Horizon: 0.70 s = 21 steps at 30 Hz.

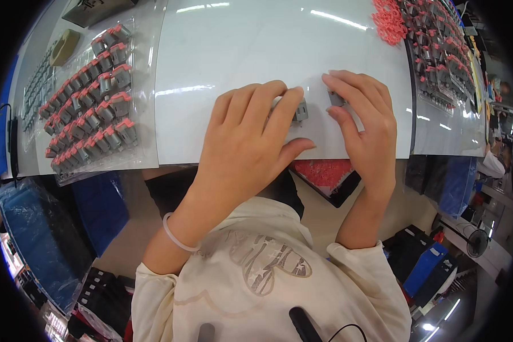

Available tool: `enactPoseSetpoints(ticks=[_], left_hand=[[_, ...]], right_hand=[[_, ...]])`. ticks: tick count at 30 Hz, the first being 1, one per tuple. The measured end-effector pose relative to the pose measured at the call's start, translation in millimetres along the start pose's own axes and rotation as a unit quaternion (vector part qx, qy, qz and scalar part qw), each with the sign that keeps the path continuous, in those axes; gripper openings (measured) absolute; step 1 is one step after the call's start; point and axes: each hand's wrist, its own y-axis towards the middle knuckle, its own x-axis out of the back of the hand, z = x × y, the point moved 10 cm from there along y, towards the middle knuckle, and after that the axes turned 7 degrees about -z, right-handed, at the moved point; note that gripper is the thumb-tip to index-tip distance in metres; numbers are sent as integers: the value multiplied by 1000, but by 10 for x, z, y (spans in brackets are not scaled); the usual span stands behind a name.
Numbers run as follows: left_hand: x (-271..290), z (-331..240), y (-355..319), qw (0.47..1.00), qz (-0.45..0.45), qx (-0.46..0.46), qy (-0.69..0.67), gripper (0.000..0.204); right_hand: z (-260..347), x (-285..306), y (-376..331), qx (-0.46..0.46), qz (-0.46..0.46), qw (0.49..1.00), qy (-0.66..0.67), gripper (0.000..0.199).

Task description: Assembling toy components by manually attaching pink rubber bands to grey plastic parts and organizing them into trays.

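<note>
Head view: at frame centre, one small grey part (301,110) is pinched by the left hand (251,142), another (336,98) by the right hand (365,125), while red-capped finished parts (91,97) are laid upper left.

The counter (256,45) is glossy white. The small parts (91,108) laid in rows on clear plastic are grey with salmon-red caps. A heap of rings (389,20) is bright red. The wristband (176,236) is white, the sleeves (359,268) cream, and the bins (40,233) below blue.
</note>
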Motion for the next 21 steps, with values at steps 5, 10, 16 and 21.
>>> enactPoseSetpoints(ticks=[5, 10, 16, 21], left_hand=[[-59, 38, 12, 999, -30, -13, 9, 43], [-55, 47, -13, 999, -43, -10, 0, 40], [-67, 51, -21, 999, -39, -13, 6, 40], [-42, 68, -21, 999, -38, -2, -4, 42]], right_hand=[[-40, 28, 47, -25, 4, 1000, 7, 38], [-33, -34, 38, -29, 3, 999, 34, 34], [119, -86, 32, 67, 31, 997, 17, 37], [36, -130, 11, -41, 60, 988, 134, 41]])
